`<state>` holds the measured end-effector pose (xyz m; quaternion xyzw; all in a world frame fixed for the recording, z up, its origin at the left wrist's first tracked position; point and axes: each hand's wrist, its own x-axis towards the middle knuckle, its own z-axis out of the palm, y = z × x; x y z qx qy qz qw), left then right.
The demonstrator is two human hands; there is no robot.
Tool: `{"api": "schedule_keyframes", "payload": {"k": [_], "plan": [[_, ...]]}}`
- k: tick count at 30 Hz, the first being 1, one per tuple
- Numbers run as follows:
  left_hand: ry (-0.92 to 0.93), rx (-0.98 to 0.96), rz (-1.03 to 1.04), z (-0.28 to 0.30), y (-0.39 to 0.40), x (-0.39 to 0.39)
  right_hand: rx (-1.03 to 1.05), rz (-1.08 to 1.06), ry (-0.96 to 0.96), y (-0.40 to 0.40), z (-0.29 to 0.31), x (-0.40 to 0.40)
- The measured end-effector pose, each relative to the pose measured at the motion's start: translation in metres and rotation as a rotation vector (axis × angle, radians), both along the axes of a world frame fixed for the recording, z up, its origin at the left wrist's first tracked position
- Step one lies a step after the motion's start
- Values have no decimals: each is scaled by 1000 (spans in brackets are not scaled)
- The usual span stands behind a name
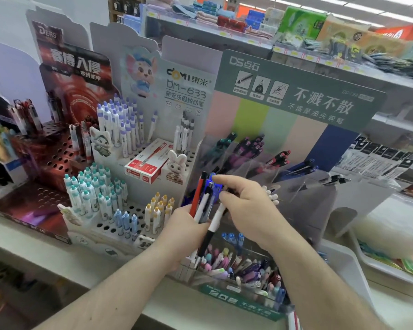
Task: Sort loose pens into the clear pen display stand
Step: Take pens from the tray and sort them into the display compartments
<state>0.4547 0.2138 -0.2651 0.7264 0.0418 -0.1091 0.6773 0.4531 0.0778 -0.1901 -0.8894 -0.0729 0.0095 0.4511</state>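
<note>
The clear pen display stand (260, 163) sits in the middle of the shelf (119, 256), with a tall sign board (296, 96) standing behind it. To its left is a holed stand (134, 210) full of upright pens, and a small box (148, 165) lies on that stand. In front, lower down, a bin (243, 270) holds many loose pens. Both hands meet just before the clear stand, the left hand (184, 225) holding a bunch of pens (204, 201), the right hand (246, 203) touching them.

mixed pens (204, 201) bunched upright, clear stand (260, 163) behind

shop interior: white shelf counter (45, 236), stocked upper shelves (224, 32), ceiling strip lights (358, 8).
</note>
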Motion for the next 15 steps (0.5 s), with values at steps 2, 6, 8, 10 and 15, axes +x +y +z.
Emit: {"api": "schedule_keyframes", "payload": {"k": [2,6,8,10,15], "plan": [[-19,24,0,-3,-3,1,-23,-14,-25,6,-3,-1],[-48,85,1,-9,-3,3,-106,-62,-103,11,-7,-1],[-47,95,-17,-10,-5,3,-116,-98,-122,11,-11,-2],[-49,119,-24,-10,-6,2,-116,-112,-134,11,-14,-3],[-24,178,-82,-9,-9,1,-175,-90,-65,3,-16,-4]]}}
